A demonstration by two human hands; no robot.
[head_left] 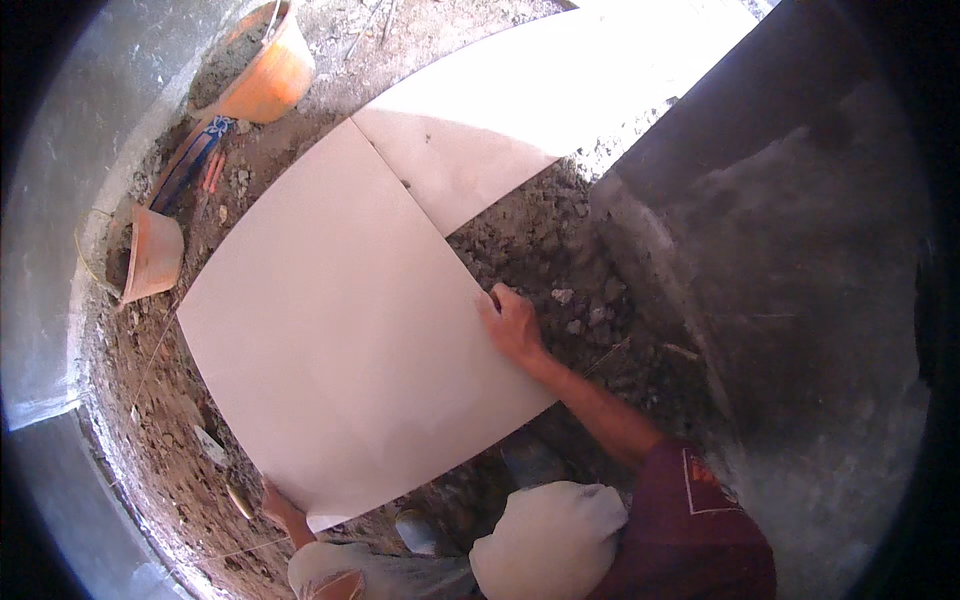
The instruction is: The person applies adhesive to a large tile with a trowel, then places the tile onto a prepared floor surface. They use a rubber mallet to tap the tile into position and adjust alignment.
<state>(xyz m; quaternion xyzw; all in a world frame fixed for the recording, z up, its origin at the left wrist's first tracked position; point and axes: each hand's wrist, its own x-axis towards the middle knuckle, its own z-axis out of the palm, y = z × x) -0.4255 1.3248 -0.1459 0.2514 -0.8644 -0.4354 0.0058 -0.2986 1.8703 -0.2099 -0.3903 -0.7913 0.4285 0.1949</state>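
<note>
A large square beige floor tile (340, 330) fills the middle of the view, its far right edge beside a tile lying beyond it (450, 160). My right hand (512, 325) grips the right edge with curled fingers, some of them hidden at the rim. My left hand (287, 512) holds the near left edge close to the corner; its fingers show only in part. A trowel (211, 446) lies on the soil left of the tile, with its handle (240, 502) close to my left hand.
An orange bucket of grey mortar (270, 82) stands at the far left, with a smaller orange bucket (155, 255) nearer. Between them lie a long blue-marked tool (190, 160) and small orange pieces (213, 172). A thin string (155, 362) crosses the soil. Grey walls flank both sides.
</note>
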